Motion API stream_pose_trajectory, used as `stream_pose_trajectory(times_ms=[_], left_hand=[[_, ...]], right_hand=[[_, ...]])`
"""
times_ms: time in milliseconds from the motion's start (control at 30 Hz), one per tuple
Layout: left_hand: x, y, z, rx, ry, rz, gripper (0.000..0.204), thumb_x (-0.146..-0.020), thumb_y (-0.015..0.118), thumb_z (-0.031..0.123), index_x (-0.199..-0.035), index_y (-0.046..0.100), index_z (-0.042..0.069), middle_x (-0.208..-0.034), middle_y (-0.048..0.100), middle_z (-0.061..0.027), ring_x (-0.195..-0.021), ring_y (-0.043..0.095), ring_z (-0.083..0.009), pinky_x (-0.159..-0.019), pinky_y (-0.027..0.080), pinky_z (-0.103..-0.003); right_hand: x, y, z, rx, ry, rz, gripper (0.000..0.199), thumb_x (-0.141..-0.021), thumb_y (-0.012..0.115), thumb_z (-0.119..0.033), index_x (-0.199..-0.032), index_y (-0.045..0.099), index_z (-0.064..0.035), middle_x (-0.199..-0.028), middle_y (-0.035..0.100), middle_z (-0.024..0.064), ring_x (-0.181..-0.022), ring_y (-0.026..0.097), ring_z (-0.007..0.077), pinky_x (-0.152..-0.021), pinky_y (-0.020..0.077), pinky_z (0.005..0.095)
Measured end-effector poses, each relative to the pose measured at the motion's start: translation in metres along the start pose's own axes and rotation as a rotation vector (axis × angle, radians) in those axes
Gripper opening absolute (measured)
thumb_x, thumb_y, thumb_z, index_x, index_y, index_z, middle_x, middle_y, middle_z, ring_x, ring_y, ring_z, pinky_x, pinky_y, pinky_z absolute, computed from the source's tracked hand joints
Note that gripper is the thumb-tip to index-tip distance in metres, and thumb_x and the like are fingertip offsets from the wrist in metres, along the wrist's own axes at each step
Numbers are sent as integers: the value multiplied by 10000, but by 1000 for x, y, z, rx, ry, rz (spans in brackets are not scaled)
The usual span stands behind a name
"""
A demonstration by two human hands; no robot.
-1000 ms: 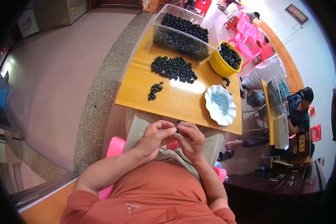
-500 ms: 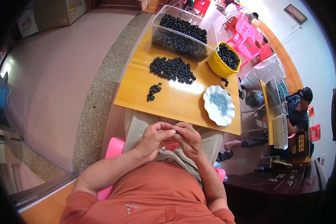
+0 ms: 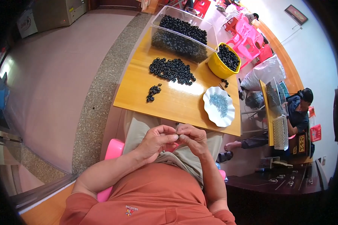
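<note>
My left hand (image 3: pixel 157 140) and my right hand (image 3: pixel 192 138) meet over my lap, just short of the table's near edge. Thumb and fingers of each are pinched together, tip to tip. A speck of something dark shows between the fingertips, too small and too covered to name. Beyond them on the table lies a small cluster of black ring-shaped parts (image 3: pixel 153 92), with a larger spread of black rings (image 3: pixel 172 70) behind it. To the right, a white scalloped dish (image 3: pixel 210 112) holds small pale-blue clear pieces (image 3: pixel 220 104).
At the table's (image 3: pixel 139 103) far end stand a clear plastic bin (image 3: pixel 214 35) and a yellow tub (image 3: pixel 218 69), both full of black parts. Right of the table, another person (image 3: pixel 300 108) sits at a small table with a white perforated basket (image 3: pixel 281 132). Pink chairs (image 3: pixel 248 35) stand behind.
My right hand has shifted slightly, its thumb and fingers now spread more clearly around the pinch. The left hand stays nearly in place. Table items look the same, with a slight view shift.
</note>
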State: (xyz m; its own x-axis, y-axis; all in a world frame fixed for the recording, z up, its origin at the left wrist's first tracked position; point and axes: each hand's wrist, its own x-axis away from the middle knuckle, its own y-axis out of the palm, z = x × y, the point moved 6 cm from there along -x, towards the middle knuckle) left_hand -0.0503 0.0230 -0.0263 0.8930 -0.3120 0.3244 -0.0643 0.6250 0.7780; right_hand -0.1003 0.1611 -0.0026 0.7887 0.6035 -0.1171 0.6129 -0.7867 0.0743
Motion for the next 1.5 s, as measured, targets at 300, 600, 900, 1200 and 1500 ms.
stream_pose_trajectory(times_ms=[300,600,900,1200,1500], left_hand=[[0,-1,-3,14,11,19,195,-864,672,77,-1032,577,52,-928,630,-59,-846,641,-158,-706,536,-290],[-2,-2,-3,41,32,12,152,-885,650,71,-1021,590,43,-941,624,-58,-837,635,-154,-703,553,-307],[-2,-3,-3,-6,29,23,172,-873,663,72,-1026,589,43,-951,625,-55,-844,638,-154,-715,543,-303],[-1,-3,-4,-14,25,34,182,-871,666,75,-1026,575,47,-933,633,-56,-828,647,-155,-677,526,-286],[-1,-2,-4,-18,26,27,182,-868,667,79,-1021,577,37,-941,632,-60,-835,649,-165,-693,529,-302]], right_hand=[[0,10,-13,225,-48,-20,166,-866,646,8,-1031,645,21,-1057,577,83,-895,578,120,-735,494,232],[1,19,-26,577,-258,103,267,-745,775,1,-973,636,-6,-989,603,85,-848,598,122,-672,492,229],[-2,20,-36,693,-299,-20,227,-802,711,-3,-1016,635,1,-986,608,108,-822,611,165,-672,500,256],[-1,21,-40,694,-267,-55,252,-794,697,-11,-1035,621,-6,-994,609,130,-843,628,248,-686,508,317],[1,17,-33,657,-225,-10,229,-784,696,5,-998,616,-12,-974,613,123,-837,627,256,-694,507,322]])
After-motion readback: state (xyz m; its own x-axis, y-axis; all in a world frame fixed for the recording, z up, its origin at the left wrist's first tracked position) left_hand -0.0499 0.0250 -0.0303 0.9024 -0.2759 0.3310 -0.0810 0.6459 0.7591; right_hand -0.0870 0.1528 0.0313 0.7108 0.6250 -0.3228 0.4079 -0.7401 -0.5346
